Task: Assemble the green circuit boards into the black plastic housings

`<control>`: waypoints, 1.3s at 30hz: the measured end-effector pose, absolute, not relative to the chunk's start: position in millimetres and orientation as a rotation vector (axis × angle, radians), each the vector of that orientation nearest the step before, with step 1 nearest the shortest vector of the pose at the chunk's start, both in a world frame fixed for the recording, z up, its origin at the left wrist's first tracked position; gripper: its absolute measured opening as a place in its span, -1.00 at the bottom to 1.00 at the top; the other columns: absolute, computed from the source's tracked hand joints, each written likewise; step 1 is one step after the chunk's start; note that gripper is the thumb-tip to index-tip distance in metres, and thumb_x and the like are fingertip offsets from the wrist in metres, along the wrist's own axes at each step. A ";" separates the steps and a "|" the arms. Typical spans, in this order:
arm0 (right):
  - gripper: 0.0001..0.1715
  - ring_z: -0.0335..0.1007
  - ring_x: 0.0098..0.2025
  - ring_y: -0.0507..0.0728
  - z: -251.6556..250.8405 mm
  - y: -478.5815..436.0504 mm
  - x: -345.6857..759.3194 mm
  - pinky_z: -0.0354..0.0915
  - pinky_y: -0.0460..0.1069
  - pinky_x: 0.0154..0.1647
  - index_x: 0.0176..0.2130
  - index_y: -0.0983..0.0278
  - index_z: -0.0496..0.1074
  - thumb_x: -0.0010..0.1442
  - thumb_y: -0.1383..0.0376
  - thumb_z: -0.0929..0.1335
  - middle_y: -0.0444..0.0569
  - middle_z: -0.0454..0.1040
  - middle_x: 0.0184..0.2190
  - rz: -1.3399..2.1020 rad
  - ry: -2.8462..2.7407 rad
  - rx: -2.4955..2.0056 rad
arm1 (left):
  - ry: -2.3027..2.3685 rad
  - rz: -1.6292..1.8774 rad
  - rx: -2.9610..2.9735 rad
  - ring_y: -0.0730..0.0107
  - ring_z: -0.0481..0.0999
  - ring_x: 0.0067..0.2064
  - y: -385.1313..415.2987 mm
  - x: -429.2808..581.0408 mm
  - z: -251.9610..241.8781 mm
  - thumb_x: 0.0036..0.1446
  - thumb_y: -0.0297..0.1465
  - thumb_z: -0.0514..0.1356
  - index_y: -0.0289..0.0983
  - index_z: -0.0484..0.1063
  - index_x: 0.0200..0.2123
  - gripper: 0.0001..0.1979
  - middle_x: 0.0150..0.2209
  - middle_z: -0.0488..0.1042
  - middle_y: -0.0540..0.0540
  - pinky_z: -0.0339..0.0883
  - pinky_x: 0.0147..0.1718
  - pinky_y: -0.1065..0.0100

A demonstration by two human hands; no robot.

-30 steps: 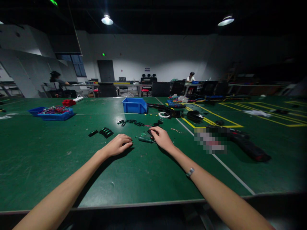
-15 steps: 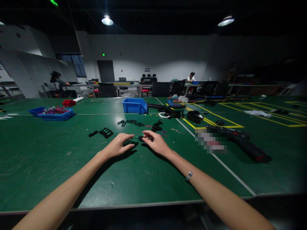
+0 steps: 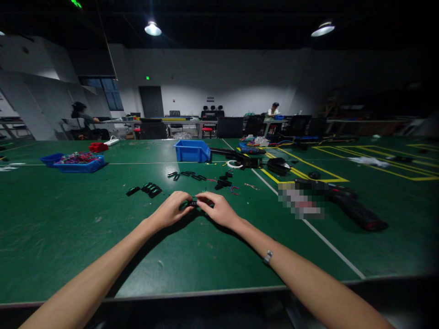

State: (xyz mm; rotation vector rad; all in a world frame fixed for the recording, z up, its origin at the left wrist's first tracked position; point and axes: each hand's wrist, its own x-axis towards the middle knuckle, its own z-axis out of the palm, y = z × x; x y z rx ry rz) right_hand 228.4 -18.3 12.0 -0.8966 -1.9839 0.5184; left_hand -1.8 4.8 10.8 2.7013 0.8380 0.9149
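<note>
Between my hands is a small black part, mostly covered by fingers, so its exact kind is unclear. My left hand pinches it from the left, and my right hand grips it from the right. To the left of my left hand lie several black blocks with green tops. Beyond my hands are several thin black frames on the green table. Small black pieces and short red and purple wires lie just past my right hand.
A blue bin stands at the middle back. On the left, a blue tray holds colourful wires beside a red piece. A black tool with a red end lies to the right. Two people sit at far tables.
My hands have come together, and both have closed on the small black part. Before, they were apart and the part was by my right fingertips.
</note>
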 end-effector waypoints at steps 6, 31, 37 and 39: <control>-0.79 0.50 -0.14 0.14 11.5 -17.4 230.3 0.38 0.05 -0.03 -0.09 0.22 0.56 0.32 0.29 0.34 0.00 0.59 -0.16 0.441 -2.024 -0.883 | 0.846 0.952 2.674 0.19 0.45 -0.04 6.0 -2.7 10.1 0.34 -0.21 0.13 -0.21 0.39 -0.06 -0.77 -0.12 0.50 -0.15 0.34 -0.02 0.18; -0.80 0.47 -0.20 0.11 12.5 -17.7 232.5 0.38 -0.01 -0.16 -0.12 0.26 0.56 0.24 0.30 0.41 0.00 0.54 -0.19 0.498 -2.050 -0.853 | 0.901 0.925 2.679 0.22 0.44 -0.04 3.7 -5.0 11.2 0.34 -0.21 0.13 -0.23 0.37 -0.05 -0.76 -0.11 0.48 -0.14 0.32 -0.04 0.23; -0.84 0.47 -0.22 0.10 11.9 -18.9 231.4 0.35 -0.02 -0.17 -0.15 0.26 0.57 0.26 0.28 0.40 -0.01 0.55 -0.23 0.470 -2.094 -0.858 | 0.830 0.861 2.710 0.23 0.45 -0.06 0.9 -2.5 16.8 0.33 -0.20 0.15 -0.24 0.41 -0.11 -0.76 -0.13 0.49 -0.13 0.32 -0.02 0.22; -0.84 0.46 -0.24 0.11 11.9 -19.3 231.0 0.33 -0.01 -0.17 -0.19 0.26 0.58 0.28 0.26 0.39 -0.01 0.56 -0.27 0.441 -2.111 -0.873 | 0.780 0.843 2.721 0.23 0.45 -0.02 1.4 -2.0 17.3 0.32 -0.21 0.16 -0.25 0.43 -0.16 -0.78 -0.09 0.48 -0.16 0.32 0.02 0.21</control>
